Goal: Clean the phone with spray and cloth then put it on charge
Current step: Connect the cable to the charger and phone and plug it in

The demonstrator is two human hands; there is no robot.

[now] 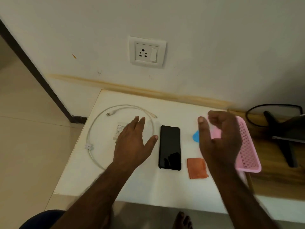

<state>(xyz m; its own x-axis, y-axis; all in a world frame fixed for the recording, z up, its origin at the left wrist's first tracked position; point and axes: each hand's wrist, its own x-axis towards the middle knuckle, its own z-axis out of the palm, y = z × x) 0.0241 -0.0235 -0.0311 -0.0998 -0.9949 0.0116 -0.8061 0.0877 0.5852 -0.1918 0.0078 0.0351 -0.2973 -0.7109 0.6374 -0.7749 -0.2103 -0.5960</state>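
Lying on a white table [140, 187] below a wall socket [147, 52], a black phone [169, 147].

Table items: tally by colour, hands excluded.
White: 2, the cable and the charger adapter
Black: 1, the phone
Orange: 1, the cloth
Blue: 1, an object partly hidden behind the right hand
Pink: 1, the tray
Total: 6
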